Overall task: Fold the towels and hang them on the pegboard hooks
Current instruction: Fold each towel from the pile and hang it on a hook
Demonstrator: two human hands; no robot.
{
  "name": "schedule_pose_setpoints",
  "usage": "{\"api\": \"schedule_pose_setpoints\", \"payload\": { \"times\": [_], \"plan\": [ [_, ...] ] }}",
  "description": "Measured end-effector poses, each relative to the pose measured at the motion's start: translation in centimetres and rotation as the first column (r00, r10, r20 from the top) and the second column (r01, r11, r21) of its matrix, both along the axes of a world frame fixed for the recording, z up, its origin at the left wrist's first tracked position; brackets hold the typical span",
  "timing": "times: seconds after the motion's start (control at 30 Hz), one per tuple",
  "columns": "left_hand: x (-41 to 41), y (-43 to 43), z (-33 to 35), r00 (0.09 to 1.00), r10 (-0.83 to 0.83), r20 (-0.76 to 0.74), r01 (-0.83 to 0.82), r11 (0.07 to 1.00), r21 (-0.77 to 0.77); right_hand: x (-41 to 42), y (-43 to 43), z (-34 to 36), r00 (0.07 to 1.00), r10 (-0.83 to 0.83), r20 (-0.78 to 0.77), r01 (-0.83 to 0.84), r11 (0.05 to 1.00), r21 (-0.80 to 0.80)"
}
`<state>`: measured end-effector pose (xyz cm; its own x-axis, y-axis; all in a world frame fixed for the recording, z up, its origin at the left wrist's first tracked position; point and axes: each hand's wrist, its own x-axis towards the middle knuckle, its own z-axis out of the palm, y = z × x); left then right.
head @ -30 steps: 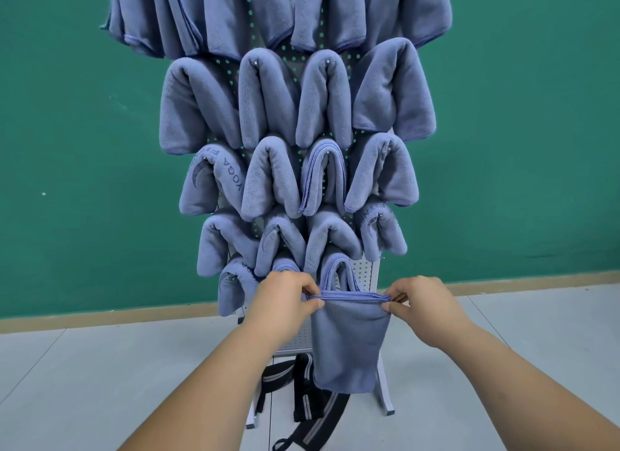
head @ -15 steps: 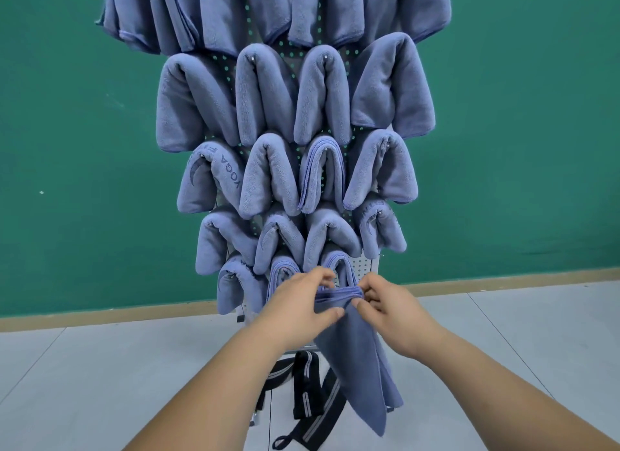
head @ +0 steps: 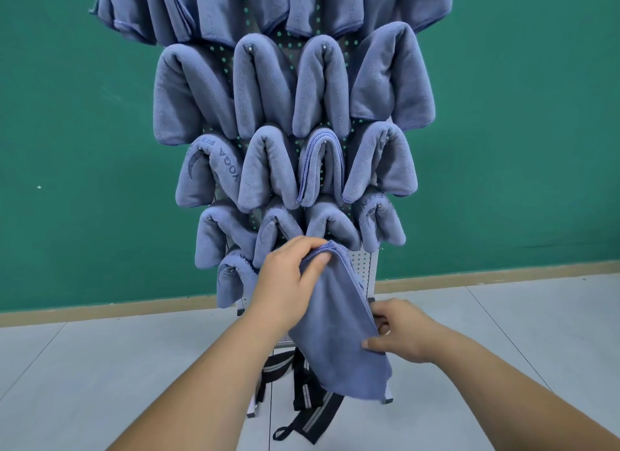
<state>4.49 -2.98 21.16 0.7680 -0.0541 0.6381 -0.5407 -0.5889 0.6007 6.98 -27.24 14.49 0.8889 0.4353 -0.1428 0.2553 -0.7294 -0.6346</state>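
Observation:
A folded blue-grey towel (head: 339, 336) hangs in front of the lower part of the white pegboard (head: 364, 266). My left hand (head: 288, 282) grips its folded top edge, thumb over the cloth. My right hand (head: 399, 333) pinches the towel's right side lower down, thumb on the front and fingers behind. Several folded blue towels (head: 322, 88) hang in rows on the pegboard hooks above and to the left. The hook behind the held towel is hidden.
The pegboard stands on white legs (head: 253, 408) on a pale tiled floor before a green wall (head: 520, 131). A black strap with grey stripes (head: 312, 423) lies on the floor under the stand.
My right hand let go of the towel's top and slid down its right side. My left hand now holds the top fold alone, raised slightly. The camera moved closer.

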Motion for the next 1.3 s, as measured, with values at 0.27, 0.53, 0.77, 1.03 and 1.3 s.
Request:
{"api": "schedule_pose_setpoints", "payload": {
  "times": [0.27,0.53,0.77,1.03,1.3],
  "plan": [
    [0.5,3.2,0.3,0.983,0.148,-0.104,-0.161,0.978,-0.132,0.7,-2.3,-0.1,0.998,-0.064,0.029,0.069,0.966,-0.248],
    [1.6,4.8,-0.4,0.854,0.442,-0.273,-0.505,0.830,-0.235,0.8,-2.9,2.5,0.942,-0.187,-0.278,0.319,0.755,0.573],
    [2.7,4.5,-1.5,0.803,0.437,-0.404,-0.560,0.785,-0.264,1.5,-0.7,3.0,0.808,-0.524,-0.270,0.554,0.519,0.651],
    [3.4,5.3,-2.6,0.715,0.414,-0.563,-0.636,0.720,-0.277,1.7,-1.7,2.9,0.758,-0.561,-0.333,0.643,0.555,0.528],
    [3.9,6.0,-3.7,0.666,0.241,-0.705,-0.584,0.757,-0.293,1.7,-2.7,3.4,0.716,-0.441,-0.541,0.698,0.452,0.555]
  ]
}}
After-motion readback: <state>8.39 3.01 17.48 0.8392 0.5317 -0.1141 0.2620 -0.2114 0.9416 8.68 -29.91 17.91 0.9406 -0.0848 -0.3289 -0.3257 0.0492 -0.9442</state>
